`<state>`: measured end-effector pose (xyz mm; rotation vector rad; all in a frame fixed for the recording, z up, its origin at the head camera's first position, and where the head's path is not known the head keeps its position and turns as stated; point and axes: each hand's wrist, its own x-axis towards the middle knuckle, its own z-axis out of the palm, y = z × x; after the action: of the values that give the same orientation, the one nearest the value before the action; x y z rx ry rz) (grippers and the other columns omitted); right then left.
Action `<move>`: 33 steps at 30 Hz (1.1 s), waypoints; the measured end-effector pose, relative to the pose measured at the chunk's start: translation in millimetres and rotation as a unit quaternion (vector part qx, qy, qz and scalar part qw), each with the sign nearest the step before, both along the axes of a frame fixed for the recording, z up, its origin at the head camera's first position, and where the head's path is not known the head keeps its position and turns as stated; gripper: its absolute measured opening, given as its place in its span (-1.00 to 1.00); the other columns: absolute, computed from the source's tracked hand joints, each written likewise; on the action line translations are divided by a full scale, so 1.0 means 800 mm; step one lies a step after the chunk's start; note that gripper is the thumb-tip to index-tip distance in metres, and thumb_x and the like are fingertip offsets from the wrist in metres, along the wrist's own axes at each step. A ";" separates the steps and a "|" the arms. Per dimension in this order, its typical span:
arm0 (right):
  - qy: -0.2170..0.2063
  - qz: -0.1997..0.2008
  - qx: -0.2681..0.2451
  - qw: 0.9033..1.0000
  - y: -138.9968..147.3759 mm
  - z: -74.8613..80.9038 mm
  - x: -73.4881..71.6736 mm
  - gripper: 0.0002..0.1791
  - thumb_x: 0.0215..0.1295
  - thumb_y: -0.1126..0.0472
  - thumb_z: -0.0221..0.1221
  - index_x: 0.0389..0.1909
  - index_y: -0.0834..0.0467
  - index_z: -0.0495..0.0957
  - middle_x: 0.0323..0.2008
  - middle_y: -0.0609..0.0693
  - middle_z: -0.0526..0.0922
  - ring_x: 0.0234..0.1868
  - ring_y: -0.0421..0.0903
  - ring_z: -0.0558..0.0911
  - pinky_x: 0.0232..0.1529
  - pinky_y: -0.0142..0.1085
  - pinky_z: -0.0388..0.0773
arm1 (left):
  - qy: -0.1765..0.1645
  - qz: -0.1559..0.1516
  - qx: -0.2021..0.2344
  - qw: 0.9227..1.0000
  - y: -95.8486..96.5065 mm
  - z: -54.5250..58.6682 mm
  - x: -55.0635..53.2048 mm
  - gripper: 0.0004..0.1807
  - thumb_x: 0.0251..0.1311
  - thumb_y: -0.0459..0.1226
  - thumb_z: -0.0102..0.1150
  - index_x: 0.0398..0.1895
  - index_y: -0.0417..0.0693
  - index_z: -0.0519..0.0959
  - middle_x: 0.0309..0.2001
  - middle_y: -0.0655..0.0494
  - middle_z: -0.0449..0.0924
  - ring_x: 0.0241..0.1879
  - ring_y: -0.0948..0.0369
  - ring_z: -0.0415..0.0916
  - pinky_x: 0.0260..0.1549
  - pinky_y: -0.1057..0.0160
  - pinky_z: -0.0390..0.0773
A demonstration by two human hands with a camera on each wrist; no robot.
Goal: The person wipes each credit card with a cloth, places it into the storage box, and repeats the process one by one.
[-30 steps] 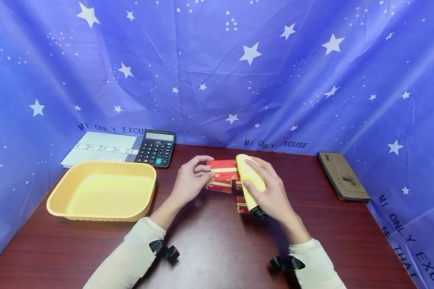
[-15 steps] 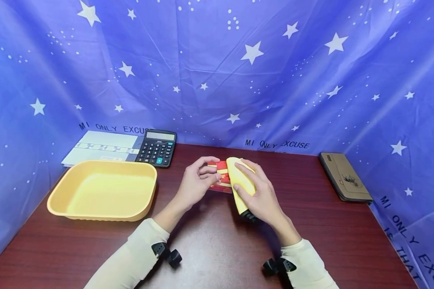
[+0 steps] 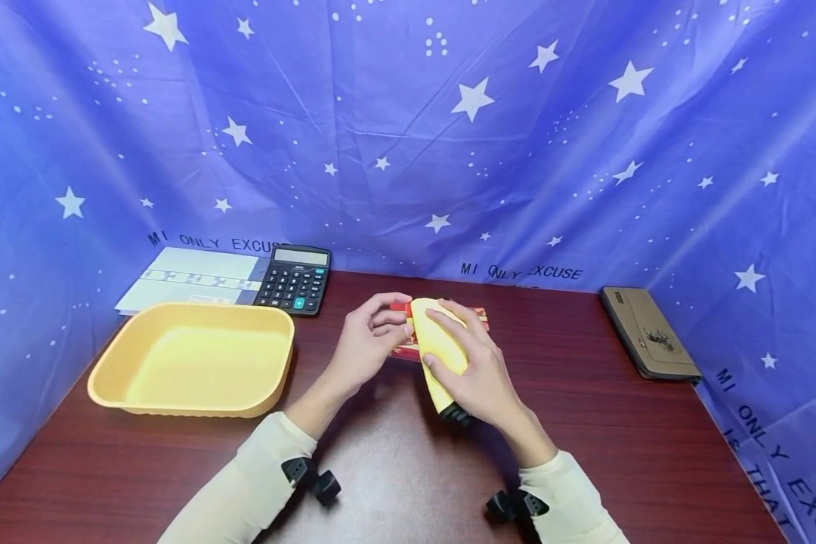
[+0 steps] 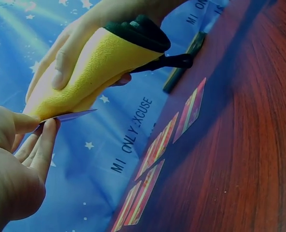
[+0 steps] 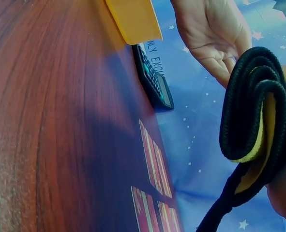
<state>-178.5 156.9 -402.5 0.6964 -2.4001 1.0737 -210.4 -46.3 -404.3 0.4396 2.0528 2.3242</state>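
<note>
My left hand [image 3: 362, 340] pinches a thin red card between thumb and fingers; in the left wrist view the card [image 4: 79, 115] shows nearly edge-on, raised above the table. My right hand [image 3: 481, 370] grips a folded yellow cloth [image 4: 92, 63] with a black edge and presses it over the card, which it mostly covers in the head view. Beneath the hands, several red cards with gold stripes [image 4: 193, 110] lie flat on the table. The head view shows only parts of them around the cloth. In the right wrist view, the cloth's black end [image 5: 242, 111] shows its folded layers.
A yellow plastic basin [image 3: 190, 370] stands on the left of the brown table [image 3: 394, 468]. Behind it are a black calculator [image 3: 292, 279] and a white-grey flat box or folder [image 3: 190, 276]. A brown wallet-like case [image 3: 649, 332] lies at the right edge. Starry blue fabric surrounds the table.
My right hand has moved left with the yellow cloth, which now covers most of the held card. My left hand keeps its pinch and has shifted only slightly.
</note>
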 end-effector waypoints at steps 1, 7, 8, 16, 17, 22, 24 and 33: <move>0.000 0.001 0.002 1.000 0.000 0.000 0.000 -0.29 0.14 0.19 0.44 0.37 -0.13 0.53 0.44 -0.06 0.45 0.41 -0.03 0.50 0.23 -0.08 0.59 | 0.002 0.001 -0.001 1.000 0.000 0.001 0.000 -0.52 0.22 -0.53 0.30 0.22 -0.17 0.56 -0.17 -0.21 0.75 -0.25 0.30 0.74 -0.10 0.12 0.82; -0.018 -0.003 0.014 1.000 0.002 0.001 -0.001 -0.23 0.15 0.13 0.47 0.41 -0.23 0.47 0.48 -0.09 0.41 0.40 -0.04 0.52 0.21 0.02 0.62 | 0.006 0.001 -0.012 1.000 -0.001 0.001 0.001 -0.54 0.22 -0.51 0.30 0.20 -0.13 0.57 -0.19 -0.19 0.75 -0.29 0.30 0.72 -0.22 0.18 0.83; -0.023 -0.005 0.014 1.000 0.003 0.001 -0.001 -0.21 0.14 0.12 0.47 0.42 -0.25 0.46 0.49 -0.11 0.40 0.40 -0.04 0.52 0.21 0.03 0.61 | 0.009 0.001 -0.013 1.000 -0.001 0.001 0.001 -0.54 0.23 -0.50 0.30 0.20 -0.14 0.57 -0.19 -0.19 0.75 -0.29 0.29 0.73 -0.25 0.25 0.82; -0.021 0.003 -0.019 1.000 0.008 0.001 -0.002 -0.21 0.15 0.16 0.49 0.43 -0.16 0.47 0.46 -0.03 0.44 0.46 -0.01 0.45 0.52 0.03 0.37 | 0.027 0.008 -0.027 0.999 -0.003 0.008 0.005 -0.57 0.24 -0.47 0.31 0.18 -0.11 0.59 -0.19 -0.23 0.74 -0.29 0.28 0.71 -0.34 0.40 0.73; -0.019 0.007 -0.027 0.999 0.009 0.002 -0.002 -0.23 0.16 0.18 0.49 0.42 -0.13 0.48 0.45 -0.01 0.46 0.45 0.00 0.46 0.53 -0.05 0.36 | 0.028 0.008 -0.029 0.999 -0.003 0.009 0.005 -0.58 0.24 -0.48 0.30 0.18 -0.09 0.60 -0.19 -0.24 0.74 -0.29 0.29 0.71 -0.34 0.40 0.73; -0.005 0.021 -0.057 0.998 0.013 0.004 -0.003 -0.32 0.21 0.26 0.45 0.38 -0.03 0.54 0.40 0.03 0.50 0.40 0.00 0.49 0.41 -0.49 0.38 | 0.033 0.008 -0.027 0.999 -0.005 0.015 0.008 -0.58 0.24 -0.49 0.29 0.16 -0.10 0.60 -0.21 -0.23 0.73 -0.33 0.30 0.69 -0.33 0.40 0.74; -0.004 0.022 -0.066 0.998 0.014 0.005 -0.003 -0.35 0.23 0.29 0.43 0.36 -0.01 0.55 0.39 0.03 0.51 0.39 -0.01 0.49 0.35 -0.56 0.40 | 0.036 0.010 -0.026 0.999 -0.006 0.017 0.008 -0.59 0.23 -0.50 0.29 0.15 -0.12 0.61 -0.23 -0.22 0.72 -0.35 0.30 0.69 -0.33 0.35 0.76; 0.001 0.016 -0.093 0.996 0.021 0.010 -0.004 -0.43 0.26 0.36 0.38 0.31 0.04 0.60 0.35 0.04 0.56 0.34 -0.08 0.52 0.27 -0.60 0.45 | 0.041 0.018 -0.026 0.999 -0.012 0.019 0.004 -0.59 0.23 -0.51 0.27 0.16 -0.15 0.59 -0.26 -0.23 0.72 -0.39 0.31 0.67 -0.35 0.36 0.74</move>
<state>-181.6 173.9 -394.3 0.6739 -2.2578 1.2886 -207.2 -56.2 -389.0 0.5092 2.1690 2.3038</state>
